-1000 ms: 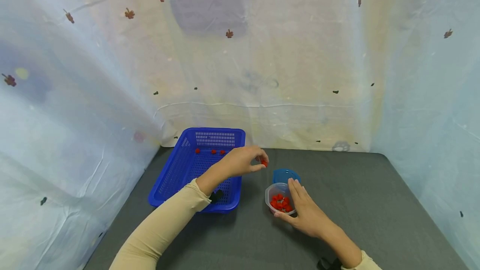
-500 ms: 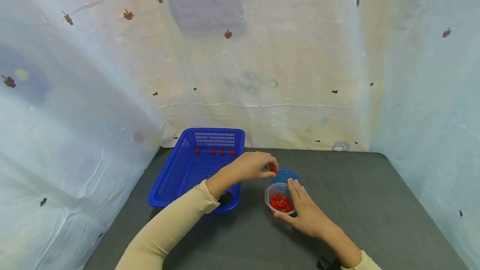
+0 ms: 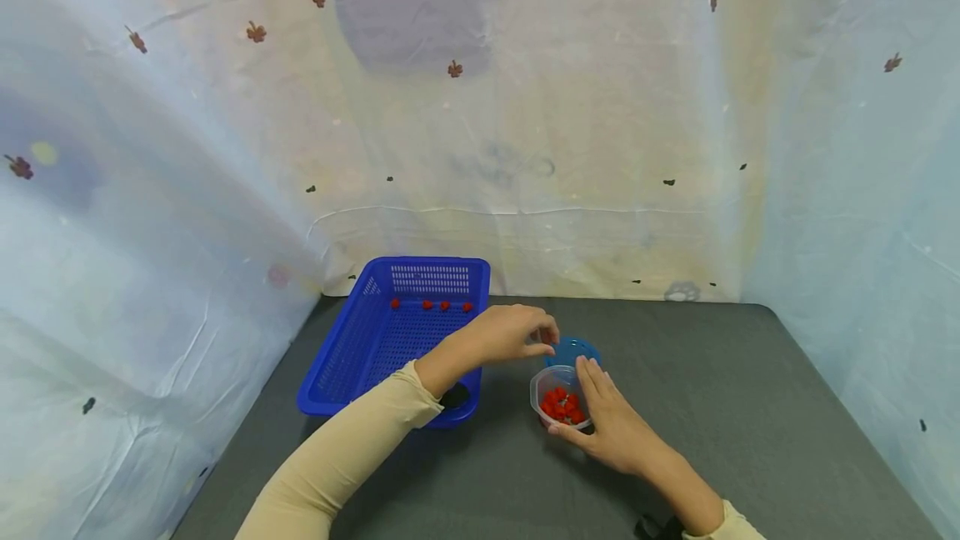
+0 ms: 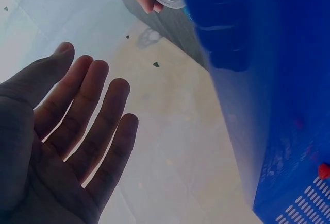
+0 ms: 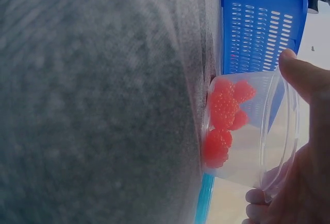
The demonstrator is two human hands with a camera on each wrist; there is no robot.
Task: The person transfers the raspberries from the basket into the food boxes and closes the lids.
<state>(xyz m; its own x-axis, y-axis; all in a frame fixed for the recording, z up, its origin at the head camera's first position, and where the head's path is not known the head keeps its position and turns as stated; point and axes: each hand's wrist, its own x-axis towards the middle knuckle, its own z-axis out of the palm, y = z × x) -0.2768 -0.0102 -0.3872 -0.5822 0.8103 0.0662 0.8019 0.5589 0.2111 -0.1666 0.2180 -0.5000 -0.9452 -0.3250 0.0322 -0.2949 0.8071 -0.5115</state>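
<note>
My left hand (image 3: 517, 333) hovers beside the blue lid (image 3: 573, 350), palm down in the head view. In the left wrist view its fingers and thumb are loosely bent and spread, holding nothing visible. My right hand (image 3: 611, 423) grips a clear plastic tub (image 5: 247, 157), thumb at one side of the rim and fingers at the other. Inside the tub lie several red raspberries (image 3: 562, 407), bumpy in the right wrist view. The tub stands on the table directly in front of the lid.
A blue slotted basket (image 3: 330, 373) stands on the left of the dark grey table (image 3: 712, 398). Several raspberries (image 3: 427, 305) lie in a row near its far end. My left forearm crosses the basket's near right corner. A patterned sheet (image 3: 600, 148) hangs behind the table.
My left hand has moved right, from the basket's edge to beside the lid. The raspberry at its fingertips no longer shows. My right hand and the tub have stayed in place.
</note>
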